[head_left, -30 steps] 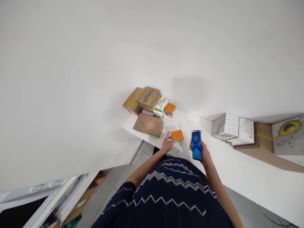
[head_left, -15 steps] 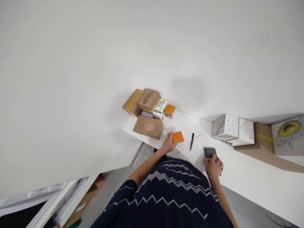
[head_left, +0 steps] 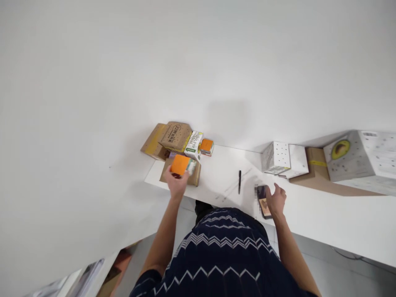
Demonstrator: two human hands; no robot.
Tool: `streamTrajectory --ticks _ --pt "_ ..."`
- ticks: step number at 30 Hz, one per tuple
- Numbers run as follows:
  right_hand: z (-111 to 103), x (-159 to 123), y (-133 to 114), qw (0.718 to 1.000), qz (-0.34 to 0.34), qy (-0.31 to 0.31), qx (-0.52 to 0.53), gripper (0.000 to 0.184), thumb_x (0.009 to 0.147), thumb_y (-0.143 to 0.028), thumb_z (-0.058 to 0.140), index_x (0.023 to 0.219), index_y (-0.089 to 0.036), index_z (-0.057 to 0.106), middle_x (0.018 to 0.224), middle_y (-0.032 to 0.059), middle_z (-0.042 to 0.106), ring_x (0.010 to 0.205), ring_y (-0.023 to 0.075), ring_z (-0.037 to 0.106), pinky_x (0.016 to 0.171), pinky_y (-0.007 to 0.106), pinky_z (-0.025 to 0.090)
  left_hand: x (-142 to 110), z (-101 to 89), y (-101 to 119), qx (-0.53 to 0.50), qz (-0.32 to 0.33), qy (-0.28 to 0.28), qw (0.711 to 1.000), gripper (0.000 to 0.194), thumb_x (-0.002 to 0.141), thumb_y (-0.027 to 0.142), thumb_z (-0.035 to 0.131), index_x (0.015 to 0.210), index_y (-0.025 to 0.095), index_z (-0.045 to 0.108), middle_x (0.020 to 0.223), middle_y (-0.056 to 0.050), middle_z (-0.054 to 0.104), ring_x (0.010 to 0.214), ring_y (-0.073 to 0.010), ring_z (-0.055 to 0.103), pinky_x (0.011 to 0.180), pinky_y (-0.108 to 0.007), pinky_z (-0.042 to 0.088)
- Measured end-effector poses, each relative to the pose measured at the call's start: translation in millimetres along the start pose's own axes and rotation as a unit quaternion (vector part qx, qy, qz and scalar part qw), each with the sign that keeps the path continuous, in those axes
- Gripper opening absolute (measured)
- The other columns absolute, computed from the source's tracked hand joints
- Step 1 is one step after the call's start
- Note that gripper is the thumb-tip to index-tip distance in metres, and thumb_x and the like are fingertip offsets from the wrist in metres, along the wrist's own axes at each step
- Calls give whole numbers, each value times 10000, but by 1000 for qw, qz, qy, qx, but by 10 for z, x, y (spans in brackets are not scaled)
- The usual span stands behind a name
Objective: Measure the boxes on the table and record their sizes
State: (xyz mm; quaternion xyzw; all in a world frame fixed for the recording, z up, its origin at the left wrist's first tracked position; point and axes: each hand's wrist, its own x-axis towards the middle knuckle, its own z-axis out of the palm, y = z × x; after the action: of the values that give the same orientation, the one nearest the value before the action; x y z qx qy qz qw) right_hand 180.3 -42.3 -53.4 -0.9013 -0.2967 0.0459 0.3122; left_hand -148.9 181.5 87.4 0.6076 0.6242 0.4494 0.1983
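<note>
Left hand [head_left: 177, 186] grips an orange box [head_left: 179, 164], prob light, stiffish, so grab its sides. Right hand [head_left: 277, 202]'s open by the phone [head_left: 263, 205], near the table [head_left: 324, 218]'s front edge.

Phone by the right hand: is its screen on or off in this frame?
On. The phone lies face up on the white table, its display showing a lit, orange-toned image.

A small orange-topped cardboard box [head_left: 180, 164] with a multicoloured side is held over a brown speckled carton [head_left: 194, 176]; a black rectangular smartphone [head_left: 265, 205], screen lit, faces up by the white table's [head_left: 222, 169] edge.
</note>
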Motion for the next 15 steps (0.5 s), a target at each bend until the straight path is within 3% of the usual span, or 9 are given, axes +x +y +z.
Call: streamTrajectory --ticks 3,7,11,15 --pt "-99 196 -128 998 -3 53 27 570 837 -459 414 1225 -59 534 1109 227 526 1079 338 460 901 480 359 321 -67 -192 57 -59 27 996 826 656 383 726 1330 146 313 1278 -168 349 892 -170 570 849 -368 499" --pt "-224 548 -291 992 -20 120 18 579 826 -462 462 1263 -84 500 1110 200 468 1067 320 426 898 471 349 508 -70 -387 130 -110 -17 985 932 655 375 728 1404 135 230 1299 -200 347 1207 -317 438 1023 -499 362" --pt "-295 846 -422 987 -19 153 -41 595 774 -461 556 1240 -95 513 1080 188 438 1022 329 405 894 501 317 415 -82 -417 124 -88 -2 988 1018 639 342 730 1442 132 141 1371 -218 241 1345 -343 241 1067 -497 308" --pt "-299 952 -566 986 -1 146 -84 602 735 -456 617 1221 -114 520 1090 187 423 1008 339 394 870 507 325 191 -137 -398 135 -15 34 990 976 681 281 667 1459 138 95 1402 -209 191 1354 -312 186 1072 -472 310"
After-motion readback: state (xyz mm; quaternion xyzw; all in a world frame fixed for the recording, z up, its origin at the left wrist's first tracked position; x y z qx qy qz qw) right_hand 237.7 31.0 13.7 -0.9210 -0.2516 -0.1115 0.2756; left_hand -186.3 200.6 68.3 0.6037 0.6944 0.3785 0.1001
